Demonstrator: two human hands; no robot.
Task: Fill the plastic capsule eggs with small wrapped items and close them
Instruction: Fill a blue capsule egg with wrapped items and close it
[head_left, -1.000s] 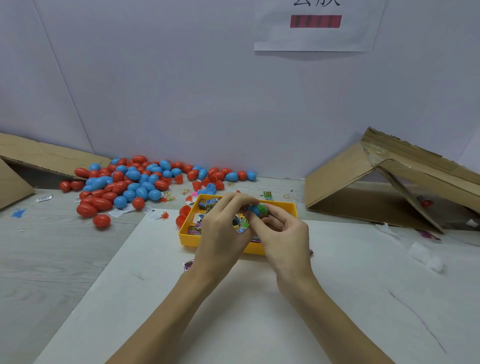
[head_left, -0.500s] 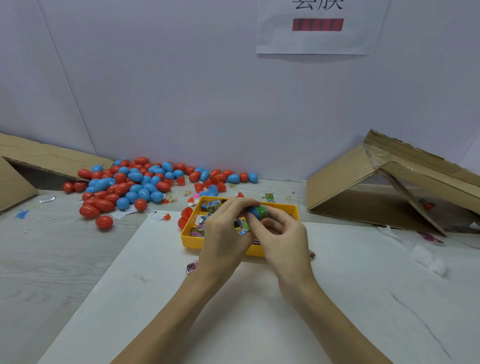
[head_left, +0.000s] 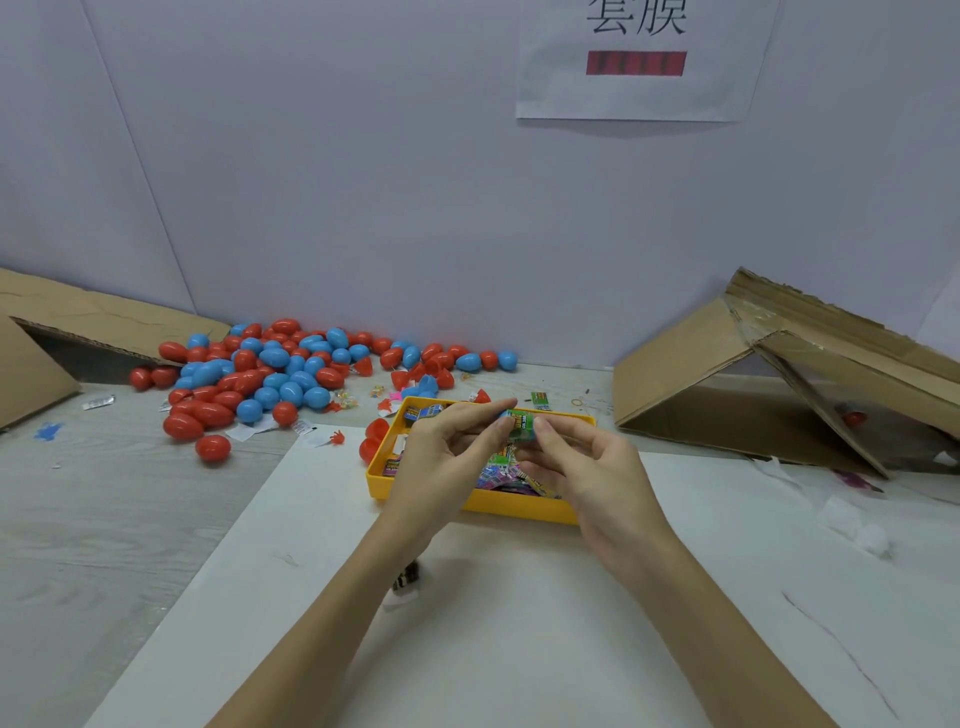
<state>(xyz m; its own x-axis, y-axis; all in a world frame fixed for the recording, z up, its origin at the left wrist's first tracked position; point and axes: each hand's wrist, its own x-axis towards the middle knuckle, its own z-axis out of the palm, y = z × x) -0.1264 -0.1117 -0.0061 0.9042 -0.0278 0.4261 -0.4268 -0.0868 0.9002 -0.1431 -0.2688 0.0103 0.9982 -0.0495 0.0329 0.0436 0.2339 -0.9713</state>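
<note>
Fingertips of both hands pinched on one small wrapped item (head_left: 521, 425), green and blue, held above the far rim of the yellow tray (head_left: 511, 510). Left hand (head_left: 447, 457): thumb and forefinger clamped on its left end, other fingers loosely curled. Right hand (head_left: 589, 467): forefinger and thumb closed on its right end, remaining fingers spread apart. No capsule half in either hand, so by judgement a step of readying the item before filling.

To do well: keep the pinch light, fold or roll the wrapper tight enough to fit a half shell, work over the tray so a drop lands inside, then reach for an open red half (head_left: 375, 430) just beside the tray's left edge.

Counts: one tray, one held item, many loose wrapped items inside, too jumbled to count. Red and blue eggs (head_left: 291, 374) heaped toward the table's far left, dozens, exact number not countable. Two cardboard pieces, far left (head_left: 62, 322) and far right (head_left: 769, 374).
</note>
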